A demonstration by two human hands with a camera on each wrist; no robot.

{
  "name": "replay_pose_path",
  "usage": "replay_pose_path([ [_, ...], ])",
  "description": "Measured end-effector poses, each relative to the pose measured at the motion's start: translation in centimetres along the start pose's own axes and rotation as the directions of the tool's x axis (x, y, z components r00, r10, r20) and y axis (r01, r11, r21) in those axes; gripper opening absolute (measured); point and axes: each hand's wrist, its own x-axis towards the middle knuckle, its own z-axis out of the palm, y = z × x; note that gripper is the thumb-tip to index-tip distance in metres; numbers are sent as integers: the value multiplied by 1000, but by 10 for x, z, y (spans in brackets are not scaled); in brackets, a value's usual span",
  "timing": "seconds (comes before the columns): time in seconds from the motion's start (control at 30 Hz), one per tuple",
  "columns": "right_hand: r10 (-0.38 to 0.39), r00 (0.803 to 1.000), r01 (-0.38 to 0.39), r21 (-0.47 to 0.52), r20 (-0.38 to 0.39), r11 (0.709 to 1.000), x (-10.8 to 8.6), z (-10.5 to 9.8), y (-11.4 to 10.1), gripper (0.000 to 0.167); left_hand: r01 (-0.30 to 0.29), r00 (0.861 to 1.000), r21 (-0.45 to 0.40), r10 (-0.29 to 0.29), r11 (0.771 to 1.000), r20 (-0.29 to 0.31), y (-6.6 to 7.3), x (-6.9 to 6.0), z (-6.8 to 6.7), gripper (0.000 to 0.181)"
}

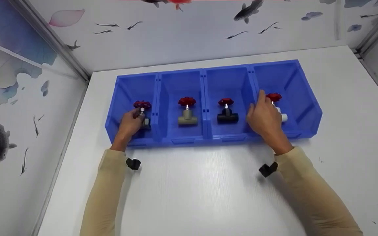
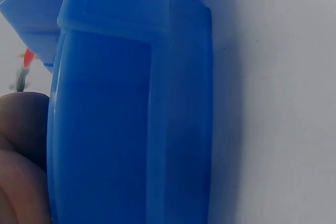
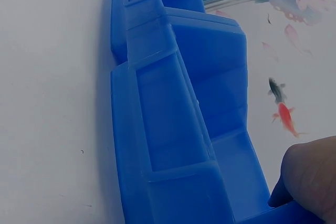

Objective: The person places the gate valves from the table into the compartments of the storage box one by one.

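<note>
In the head view, my left hand (image 1: 130,124) reaches into the leftmost blue bin. Its thumb and fingers hold a metal valve (image 1: 146,123) with a red handwheel, just below the wheel. My right hand (image 1: 263,115) is over the divider between the two rightmost bins, thumb to the left. Close by its fingers is a white valve (image 1: 284,117) with a red handwheel, partly covered by the hand. Whether the fingers grip the divider or that valve cannot be made out. Each wrist view shows only part of the hand behind blue bin walls.
Four blue bins (image 1: 189,141) stand side by side on a white table (image 1: 189,190). An olive-grey valve (image 1: 187,120) and a black valve (image 1: 227,117), both with red handwheels, lie in the middle bins. Printed panels (image 1: 189,39) rise behind and at the left.
</note>
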Motion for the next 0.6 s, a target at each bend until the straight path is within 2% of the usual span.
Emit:
replay_pose_path([
  [0.27,8,1000,-8,3,21,1000,-1,-1,0,53,-29,999,64,31,998,-28,1,-4,2,47],
  [0.4,0,1000,0,6,4,1000,0,-1,0,53,-57,997,115,62,992,-35,3,-6,3,46],
  [0.6,-6,1000,7,6,-12,1000,0,0,1,53,-97,991,183,113,978,-75,2,-8,1,45],
])
